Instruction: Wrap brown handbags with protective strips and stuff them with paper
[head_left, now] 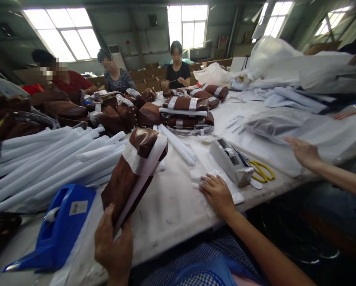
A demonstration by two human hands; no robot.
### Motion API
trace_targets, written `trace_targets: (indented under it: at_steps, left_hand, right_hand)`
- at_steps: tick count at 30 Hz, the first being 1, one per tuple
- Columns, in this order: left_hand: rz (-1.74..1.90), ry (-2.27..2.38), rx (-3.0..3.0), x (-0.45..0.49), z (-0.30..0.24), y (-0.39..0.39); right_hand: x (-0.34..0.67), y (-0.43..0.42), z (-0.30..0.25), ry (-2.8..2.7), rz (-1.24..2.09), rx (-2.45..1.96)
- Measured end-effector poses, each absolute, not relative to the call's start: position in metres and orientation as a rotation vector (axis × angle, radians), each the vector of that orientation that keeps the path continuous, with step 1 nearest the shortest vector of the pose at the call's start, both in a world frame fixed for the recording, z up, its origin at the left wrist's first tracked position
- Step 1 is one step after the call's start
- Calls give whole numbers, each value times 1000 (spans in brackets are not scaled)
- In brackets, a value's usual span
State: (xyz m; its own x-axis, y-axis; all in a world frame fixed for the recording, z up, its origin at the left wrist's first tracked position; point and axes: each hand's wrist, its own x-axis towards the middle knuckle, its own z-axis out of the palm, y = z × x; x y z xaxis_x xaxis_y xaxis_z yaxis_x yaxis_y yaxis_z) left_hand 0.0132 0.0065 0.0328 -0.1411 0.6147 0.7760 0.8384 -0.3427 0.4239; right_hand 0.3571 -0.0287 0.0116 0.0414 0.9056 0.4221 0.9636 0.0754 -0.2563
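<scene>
My left hand (pixel 115 248) grips the lower end of a brown leather bag (pixel 120 186), which is tilted up above the table. A white paper strip (pixel 138 188) runs along the bag's side, and a band of clear tape (pixel 133 157) crosses it near the top. My right hand (pixel 218 195) lies with fingers stretched over thin white sheets (pixel 203 157) at the table's front edge. Just beyond it stands a grey tape dispenser (pixel 234 169), with yellow-handled scissors (pixel 263 172) beside it.
A blue tape dispenser (pixel 63 222) sits at the left front. Rolled white paper tubes (pixel 55 163) are heaped behind it, with brown bags (pixel 186 105) farther back. At right, a co-worker's hand (pixel 306 153) touches plastic wrapping (pixel 273 123). Several people sit across the table.
</scene>
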Motion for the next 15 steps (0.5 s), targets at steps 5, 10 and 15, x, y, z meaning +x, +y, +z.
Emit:
trace_targets:
  at_steps: [5, 10, 15]
  left_hand:
    - [-1486, -1632, -1898, 13, 34, 8]
    - [-1488, -1625, -1873, 9, 30, 8]
    - [-1468, -1616, -1876, 8, 22, 9]
  right_hand:
    - [350, -30, 34, -1868, -199, -1716]
    - [330, -41, 45, -1878, -188, -1577]
    - [323, -49, 40, -1857, -154, -1513]
